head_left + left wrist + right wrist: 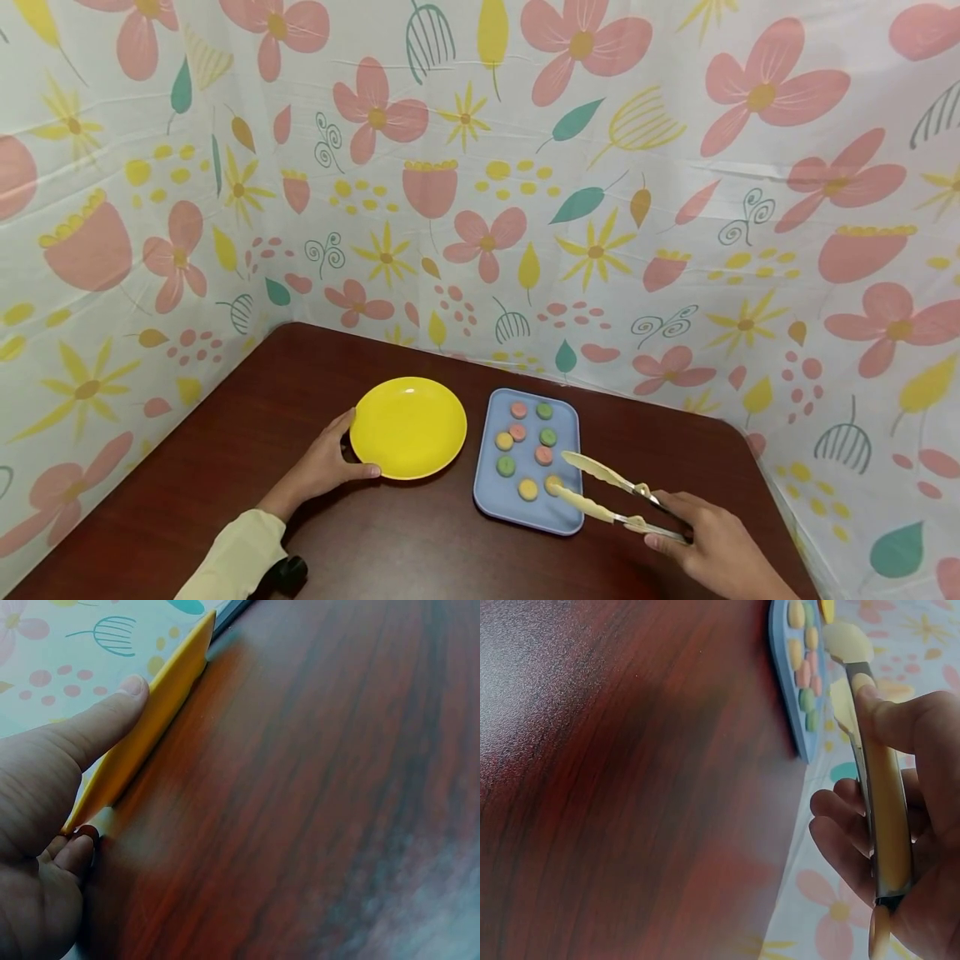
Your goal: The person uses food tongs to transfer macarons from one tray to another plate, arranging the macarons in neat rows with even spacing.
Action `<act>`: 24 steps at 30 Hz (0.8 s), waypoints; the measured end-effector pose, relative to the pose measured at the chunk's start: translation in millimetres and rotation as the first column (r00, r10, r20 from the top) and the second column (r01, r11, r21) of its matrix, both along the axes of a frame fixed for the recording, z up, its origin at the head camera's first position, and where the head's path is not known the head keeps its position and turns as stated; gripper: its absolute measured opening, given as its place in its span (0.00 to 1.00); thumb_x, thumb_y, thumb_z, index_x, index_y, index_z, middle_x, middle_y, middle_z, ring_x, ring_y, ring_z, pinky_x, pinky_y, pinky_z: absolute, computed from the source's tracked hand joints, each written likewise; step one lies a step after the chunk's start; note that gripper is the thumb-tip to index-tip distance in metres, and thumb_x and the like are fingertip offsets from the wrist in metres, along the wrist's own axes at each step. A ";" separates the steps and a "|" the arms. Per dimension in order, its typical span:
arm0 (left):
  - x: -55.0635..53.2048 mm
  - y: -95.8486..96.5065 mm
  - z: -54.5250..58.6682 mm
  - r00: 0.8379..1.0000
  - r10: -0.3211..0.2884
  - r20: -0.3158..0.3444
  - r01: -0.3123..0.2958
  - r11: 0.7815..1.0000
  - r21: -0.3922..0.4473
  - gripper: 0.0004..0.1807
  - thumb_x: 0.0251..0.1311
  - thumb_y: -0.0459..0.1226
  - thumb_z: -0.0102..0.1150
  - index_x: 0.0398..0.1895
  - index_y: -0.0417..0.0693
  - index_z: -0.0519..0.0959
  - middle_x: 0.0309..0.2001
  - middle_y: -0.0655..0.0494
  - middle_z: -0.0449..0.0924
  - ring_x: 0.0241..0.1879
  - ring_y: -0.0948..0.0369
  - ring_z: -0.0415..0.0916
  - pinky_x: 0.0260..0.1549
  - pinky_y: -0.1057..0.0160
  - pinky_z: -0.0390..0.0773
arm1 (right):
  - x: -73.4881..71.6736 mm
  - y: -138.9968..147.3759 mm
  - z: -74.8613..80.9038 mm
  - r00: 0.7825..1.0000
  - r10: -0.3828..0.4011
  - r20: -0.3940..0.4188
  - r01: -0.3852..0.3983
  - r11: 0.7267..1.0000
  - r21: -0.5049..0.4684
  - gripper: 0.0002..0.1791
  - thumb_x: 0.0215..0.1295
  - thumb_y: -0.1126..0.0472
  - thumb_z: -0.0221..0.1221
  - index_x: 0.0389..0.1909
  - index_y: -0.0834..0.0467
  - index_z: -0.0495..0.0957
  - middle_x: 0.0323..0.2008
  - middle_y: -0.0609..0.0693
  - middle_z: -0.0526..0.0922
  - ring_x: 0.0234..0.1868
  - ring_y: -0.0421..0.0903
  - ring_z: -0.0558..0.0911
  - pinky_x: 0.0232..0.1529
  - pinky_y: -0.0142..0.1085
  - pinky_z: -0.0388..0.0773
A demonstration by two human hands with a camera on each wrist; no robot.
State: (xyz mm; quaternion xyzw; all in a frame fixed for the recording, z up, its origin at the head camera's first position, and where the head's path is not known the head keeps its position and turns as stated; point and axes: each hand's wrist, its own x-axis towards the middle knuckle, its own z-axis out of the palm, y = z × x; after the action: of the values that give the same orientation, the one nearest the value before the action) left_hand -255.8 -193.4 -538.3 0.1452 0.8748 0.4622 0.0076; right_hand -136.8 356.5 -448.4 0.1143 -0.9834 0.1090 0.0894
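1. Here on the left, my left hand is gripping the rim of the yellow plate, my thumb lying over the edge nearest me and my fingers reaching round the left side.
2. Over on the right, my right hand is holding the tongs, fingers and thumb closing round the handles while the two pale tips are standing apart.
3. Between my hands, the blue tray is lying just right of the plate, a strip of dark table separating them.
4. Nine small round pieces are sitting on it: three pink, three green, three yellow.
5. Both tips are reaching in over the tray's right side; the farther one is pointing toward a pink piece.
6. The nearer one is overlapping a yellow piece by the right rim, though whether it's touching or hovering, I can't quite tell from this angle.
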 end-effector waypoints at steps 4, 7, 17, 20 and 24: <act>0.0 -0.4 -0.1 1.000 0.002 -0.004 -0.002 1.000 -0.006 0.64 0.39 0.56 0.75 0.76 0.48 0.47 0.73 0.41 0.48 0.69 0.43 0.53 0.57 0.40 0.66 | -0.4 -2.7 -2.2 1.000 0.013 -0.022 -0.012 0.999 0.034 0.33 0.46 0.39 0.70 0.52 0.53 0.82 0.41 0.36 0.81 0.39 0.39 0.80 0.35 0.41 0.77; -0.2 -0.4 0.1 1.000 -0.002 -0.010 0.002 1.000 -0.002 0.64 0.39 0.56 0.75 0.76 0.47 0.47 0.73 0.41 0.48 0.69 0.43 0.53 0.58 0.39 0.65 | -0.4 -4.6 -3.1 0.999 0.021 -0.033 -0.019 0.999 0.046 0.33 0.45 0.40 0.71 0.51 0.53 0.82 0.41 0.35 0.81 0.39 0.40 0.81 0.36 0.43 0.77; -1.3 -0.1 -1.2 1.000 -0.011 -0.023 0.011 1.000 0.013 0.64 0.38 0.56 0.75 0.76 0.48 0.47 0.72 0.43 0.49 0.69 0.44 0.53 0.58 0.40 0.65 | -3.6 -9.1 -2.6 0.999 -0.003 0.042 0.000 0.999 0.053 0.28 0.46 0.41 0.70 0.48 0.51 0.83 0.39 0.35 0.81 0.36 0.39 0.81 0.33 0.42 0.76; -1.1 0.1 -1.5 1.000 -0.008 -0.024 0.009 1.000 0.012 0.64 0.38 0.56 0.76 0.76 0.48 0.48 0.72 0.43 0.50 0.69 0.44 0.53 0.58 0.39 0.65 | -4.9 -10.0 -2.0 0.997 -0.015 0.071 0.010 0.998 0.062 0.28 0.47 0.41 0.70 0.48 0.50 0.83 0.38 0.35 0.81 0.32 0.35 0.78 0.30 0.40 0.74; -0.6 0.2 -1.9 1.000 -0.002 -0.025 0.002 1.000 0.000 0.64 0.38 0.57 0.75 0.76 0.48 0.48 0.72 0.43 0.50 0.69 0.44 0.52 0.57 0.38 0.65 | -5.9 -10.6 -0.4 0.996 -0.022 0.086 0.016 0.997 0.070 0.26 0.47 0.42 0.70 0.48 0.48 0.83 0.36 0.34 0.80 0.26 0.30 0.70 0.26 0.36 0.68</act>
State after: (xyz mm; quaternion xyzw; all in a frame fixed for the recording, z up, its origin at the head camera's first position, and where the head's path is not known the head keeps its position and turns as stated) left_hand -256.4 -193.3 -540.1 0.1519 0.8746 0.4605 -0.0028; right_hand -142.7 346.0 -448.8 0.1033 -0.9906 0.0788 0.0437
